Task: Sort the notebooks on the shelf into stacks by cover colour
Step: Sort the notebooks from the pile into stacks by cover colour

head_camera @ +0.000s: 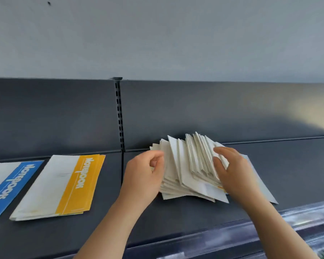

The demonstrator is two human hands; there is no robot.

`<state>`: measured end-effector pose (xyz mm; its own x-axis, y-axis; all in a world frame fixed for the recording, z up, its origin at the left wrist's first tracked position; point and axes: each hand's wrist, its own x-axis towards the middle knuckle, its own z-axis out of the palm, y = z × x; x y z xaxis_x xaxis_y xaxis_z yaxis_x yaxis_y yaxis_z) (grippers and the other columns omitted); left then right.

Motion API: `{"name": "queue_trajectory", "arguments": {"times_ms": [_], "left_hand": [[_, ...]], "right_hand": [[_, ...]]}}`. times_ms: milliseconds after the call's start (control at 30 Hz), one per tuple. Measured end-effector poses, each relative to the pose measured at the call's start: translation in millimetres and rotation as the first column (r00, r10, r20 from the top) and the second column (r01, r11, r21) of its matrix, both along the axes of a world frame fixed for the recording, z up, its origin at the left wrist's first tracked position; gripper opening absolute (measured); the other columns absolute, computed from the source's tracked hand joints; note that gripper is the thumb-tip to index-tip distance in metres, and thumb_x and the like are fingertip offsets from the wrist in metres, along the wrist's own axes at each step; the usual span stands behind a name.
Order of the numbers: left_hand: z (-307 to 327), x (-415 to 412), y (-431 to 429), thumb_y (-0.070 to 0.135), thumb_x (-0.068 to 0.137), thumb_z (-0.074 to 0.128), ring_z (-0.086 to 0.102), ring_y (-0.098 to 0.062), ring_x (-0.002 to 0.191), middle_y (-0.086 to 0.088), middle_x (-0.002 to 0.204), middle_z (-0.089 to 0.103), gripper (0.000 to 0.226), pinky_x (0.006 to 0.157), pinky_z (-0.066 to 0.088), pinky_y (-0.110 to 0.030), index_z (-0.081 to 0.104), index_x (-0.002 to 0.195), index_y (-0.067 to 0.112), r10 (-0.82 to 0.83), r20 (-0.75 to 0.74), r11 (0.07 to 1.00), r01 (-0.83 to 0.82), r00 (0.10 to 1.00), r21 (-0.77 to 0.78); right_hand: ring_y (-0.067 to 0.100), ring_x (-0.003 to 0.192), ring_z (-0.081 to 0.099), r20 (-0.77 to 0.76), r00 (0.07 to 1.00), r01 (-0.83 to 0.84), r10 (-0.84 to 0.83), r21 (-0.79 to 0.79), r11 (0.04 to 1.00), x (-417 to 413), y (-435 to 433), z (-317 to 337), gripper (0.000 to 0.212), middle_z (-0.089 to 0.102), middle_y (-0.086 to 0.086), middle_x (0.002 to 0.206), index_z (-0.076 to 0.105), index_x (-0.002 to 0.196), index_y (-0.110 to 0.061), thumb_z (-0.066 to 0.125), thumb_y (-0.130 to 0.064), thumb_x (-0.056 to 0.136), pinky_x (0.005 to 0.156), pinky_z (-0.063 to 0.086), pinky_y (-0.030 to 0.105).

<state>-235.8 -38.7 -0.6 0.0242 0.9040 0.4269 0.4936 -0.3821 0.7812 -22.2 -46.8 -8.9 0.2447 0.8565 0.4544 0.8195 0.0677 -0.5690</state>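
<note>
A fanned, untidy pile of notebooks lies on the dark shelf, white sides up, a sliver of yellow showing at its lower right. My left hand sits at the pile's left edge with fingers curled, thumb and fingertips at a notebook's edge. My right hand rests on the pile's right side, thumb and fingers pinching the upper notebooks. To the left lies a stack of yellow-banded notebooks. A blue-banded notebook stack lies at the far left, cut off by the frame.
The shelf has a dark back panel with a slotted upright. A clear plastic price rail runs along the front edge. Bare shelf shows to the right of the pile.
</note>
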Motion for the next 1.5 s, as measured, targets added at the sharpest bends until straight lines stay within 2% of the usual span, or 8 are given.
{"name": "queue_trajectory", "arguments": {"times_ms": [133, 300, 433, 600, 833, 1033, 1333, 1500], "left_hand": [[0, 65, 1, 0.020, 0.093, 0.054, 0.057, 0.001, 0.084, 0.012, 0.087, 0.068, 0.018, 0.070, 0.043, -0.005, 0.071, 0.100, 0.022, -0.097, -0.007, 0.995, 0.097, 0.995, -0.029], [-6, 123, 8, 0.023, 0.094, 0.052, 0.059, -0.002, 0.087, 0.010, 0.095, 0.067, 0.022, 0.068, 0.041, -0.002, 0.068, 0.110, 0.021, -0.139, -0.093, 0.989, 0.132, 0.986, -0.069], [-12, 154, 15, 0.028, 0.091, 0.054, 0.057, -0.012, 0.085, 0.009, 0.092, 0.060, 0.001, 0.077, 0.047, -0.023, 0.055, 0.090, 0.028, -0.101, -0.150, 0.984, 0.076, 0.984, -0.164], [-13, 171, 28, 0.038, 0.079, 0.066, 0.056, -0.017, 0.076, 0.007, 0.087, 0.061, 0.029, 0.066, 0.049, -0.032, 0.049, 0.081, 0.015, 0.058, -0.299, 0.966, -0.128, 0.952, -0.223], [-15, 172, 27, 0.040, 0.077, 0.069, 0.059, -0.017, 0.081, 0.006, 0.091, 0.057, 0.034, 0.070, 0.049, -0.031, 0.053, 0.098, 0.017, 0.129, -0.422, 0.943, -0.242, 0.897, -0.227], [-16, 171, 24, 0.041, 0.079, 0.065, 0.058, -0.014, 0.078, 0.009, 0.086, 0.060, 0.028, 0.062, 0.044, -0.028, 0.053, 0.094, 0.020, 0.162, -0.410, 0.945, -0.260, 0.897, -0.197], [-15, 165, 19, 0.021, 0.084, 0.062, 0.051, -0.011, 0.066, 0.006, 0.079, 0.054, 0.022, 0.048, 0.033, -0.026, 0.042, 0.094, 0.016, 0.193, -0.302, 0.934, -0.269, 0.933, -0.233], [-16, 163, 14, 0.023, 0.083, 0.062, 0.054, -0.013, 0.068, 0.005, 0.081, 0.055, 0.025, 0.048, 0.036, -0.026, 0.043, 0.097, 0.014, 0.207, -0.278, 0.929, -0.278, 0.938, -0.246]], "right_hand": [[0.024, 0.121, 0.047, 0.050, 0.986, 0.164, -0.156, -0.311, 0.936, 78, 2, -24, 0.036, 0.050, 0.002, 0.135, 0.051, 0.129, -0.012, 0.046, -0.023, 0.095, 0.097, 0.037, 0.031], [0.029, 0.077, 0.052, 0.083, 0.986, 0.164, -0.142, -0.478, 0.863, 127, 1, -49, 0.023, 0.051, 0.006, 0.075, 0.043, 0.073, -0.008, 0.038, -0.019, 0.093, 0.065, 0.040, 0.037], [0.027, 0.100, 0.055, 0.002, 0.999, -0.044, 0.049, -0.407, 0.912, 127, -3, -52, 0.022, 0.062, 0.010, 0.106, 0.057, 0.102, -0.002, 0.042, -0.017, 0.095, 0.086, 0.043, 0.038], [0.011, 0.124, 0.046, -0.108, 0.972, -0.235, 0.211, -0.343, 0.910, 131, -8, -50, 0.032, 0.053, -0.008, 0.134, 0.057, 0.126, -0.013, 0.045, -0.018, 0.096, 0.099, 0.034, 0.016], [0.023, 0.079, 0.050, -0.023, 0.995, -0.102, 0.101, -0.341, 0.934, 160, 2, -59, 0.020, 0.054, 0.000, 0.082, 0.049, 0.077, -0.011, 0.036, -0.011, 0.092, 0.082, 0.038, 0.027], [0.021, 0.112, 0.052, -0.109, 0.967, -0.253, 0.229, -0.353, 0.901, 151, -1, -58, 0.032, 0.060, 0.005, 0.120, 0.058, 0.112, -0.004, 0.031, -0.007, 0.095, 0.097, 0.037, 0.020], [0.015, 0.070, 0.040, -0.103, 0.978, -0.205, 0.182, -0.294, 0.934, 149, 0, -66, 0.022, 0.043, -0.005, 0.068, 0.039, 0.073, -0.013, 0.030, -0.005, 0.091, 0.055, 0.031, 0.019], [0.013, 0.100, 0.048, -0.045, 0.954, -0.296, 0.295, -0.265, 0.917, 143, -6, -64, 0.033, 0.056, -0.015, 0.105, 0.058, 0.103, -0.017, 0.028, -0.007, 0.096, 0.072, 0.039, 0.007]]}}
